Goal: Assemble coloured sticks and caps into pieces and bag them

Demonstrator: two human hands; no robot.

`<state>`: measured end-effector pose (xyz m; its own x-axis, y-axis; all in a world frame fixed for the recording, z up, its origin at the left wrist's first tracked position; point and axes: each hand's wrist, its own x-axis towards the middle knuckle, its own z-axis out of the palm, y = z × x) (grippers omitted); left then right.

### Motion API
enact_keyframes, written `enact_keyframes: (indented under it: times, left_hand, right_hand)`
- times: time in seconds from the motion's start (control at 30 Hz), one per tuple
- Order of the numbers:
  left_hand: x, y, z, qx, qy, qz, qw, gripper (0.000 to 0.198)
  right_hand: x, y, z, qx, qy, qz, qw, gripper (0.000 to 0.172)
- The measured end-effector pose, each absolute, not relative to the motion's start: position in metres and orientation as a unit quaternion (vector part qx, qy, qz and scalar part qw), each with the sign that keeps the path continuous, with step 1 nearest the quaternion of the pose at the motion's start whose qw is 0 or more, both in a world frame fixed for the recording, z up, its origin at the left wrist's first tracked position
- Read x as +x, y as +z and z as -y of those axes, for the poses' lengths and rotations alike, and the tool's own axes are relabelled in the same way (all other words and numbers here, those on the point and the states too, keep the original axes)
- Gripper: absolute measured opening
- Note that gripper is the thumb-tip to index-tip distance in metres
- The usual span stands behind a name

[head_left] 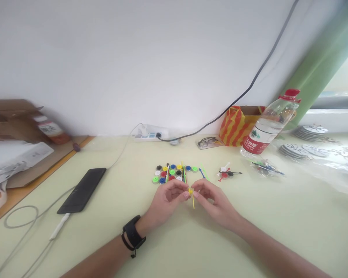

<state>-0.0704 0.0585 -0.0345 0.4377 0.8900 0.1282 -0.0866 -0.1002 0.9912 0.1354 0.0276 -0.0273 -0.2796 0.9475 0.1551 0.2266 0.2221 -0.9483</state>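
While the left hand [169, 199] pinches a small yellow piece [190, 191] from one side, the right hand [219, 199] is closed on it from the other, and I can see a thin yellow stick [193, 202] poking out between them toward the person, over the pale green table [197, 251]. Just beyond the hands lies a cluster of coloured discs [172, 172], with a blue arrow [202, 173] near its right side and a black arrow [234, 173] farther right. Off to the left rests a black phone [81, 191], while a big water bottle [262, 135] stands on the right, beside a striped bag [233, 125].
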Motion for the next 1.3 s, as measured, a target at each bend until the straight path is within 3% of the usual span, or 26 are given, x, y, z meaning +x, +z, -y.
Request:
enact_keyframes:
  times: [0.17, 0.43, 0.63, 0.83, 1.1, 1.3]
  left_hand:
    - [-0.071, -0.038, -0.059, 0.607, 0.409, -0.329, 0.597, 0.023]
    - [-0.068, -0.036, -0.057, 0.627, 0.367, -0.365, 0.582, 0.03]
    - [-0.069, -0.037, -0.053, 0.677, 0.349, -0.375, 0.529, 0.025]
    - [-0.064, -0.033, -0.05, 0.721, 0.344, -0.388, 0.461, 0.024]
    - [-0.06, 0.005, -0.063, 0.806, 0.288, -0.394, 0.335, 0.018]
    - [-0.054, 0.031, -0.114, 0.887, 0.211, -0.38, 0.158, 0.021]
  right_hand:
    - [0.138, -0.026, -0.026, -0.425, 0.367, 0.729, 0.392, 0.009]
    - [0.154, -0.024, -0.04, -0.474, 0.261, 0.76, 0.36, 0.012]
    - [0.194, 0.001, -0.054, -0.613, 0.144, 0.756, 0.176, 0.019]
    - [0.232, 0.005, -0.06, -0.663, 0.128, 0.737, 0.035, 0.018]
    - [0.235, 0.016, -0.075, -0.698, 0.069, 0.712, 0.04, 0.011]
    - [0.213, 0.063, -0.106, -0.618, 0.157, 0.769, 0.042, 0.011]
